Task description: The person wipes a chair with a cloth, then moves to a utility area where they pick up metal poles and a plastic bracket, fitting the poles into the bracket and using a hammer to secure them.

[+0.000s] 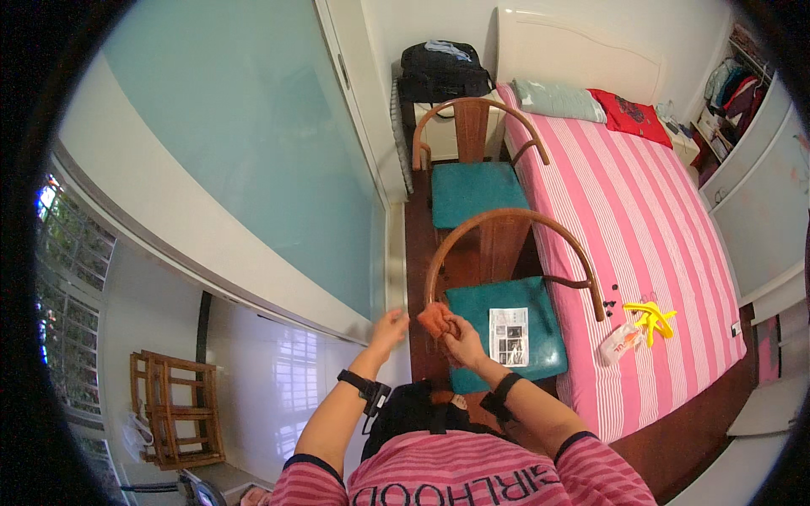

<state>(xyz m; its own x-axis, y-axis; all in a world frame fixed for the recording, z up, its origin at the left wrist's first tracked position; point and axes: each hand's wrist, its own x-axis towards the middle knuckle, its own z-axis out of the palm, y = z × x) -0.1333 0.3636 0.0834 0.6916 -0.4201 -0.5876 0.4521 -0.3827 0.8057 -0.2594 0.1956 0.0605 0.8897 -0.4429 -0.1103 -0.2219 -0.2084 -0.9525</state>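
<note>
My right hand [464, 341] is closed on an orange-red cloth [435, 320], which is against the left end of the curved wooden armrest of the nearer chair [509, 214]. To the left of it, apart from the chair, my left hand [389, 329] is raised with its fingers loosely bent and apart, holding nothing that I can see. The chair has a teal seat, and a printed sheet of paper [509, 337] lies on it. Behind stands a second chair [479, 196] of the same kind, its seat bare.
Right of the chairs is a bed [624, 253] with a pink striped sheet, holding yellow hangers [651, 322], a plastic packet [621, 344] and small dark pieces. A sliding door [253, 152] runs along the left. A black bag [445, 74] sits on a cabinet at the back.
</note>
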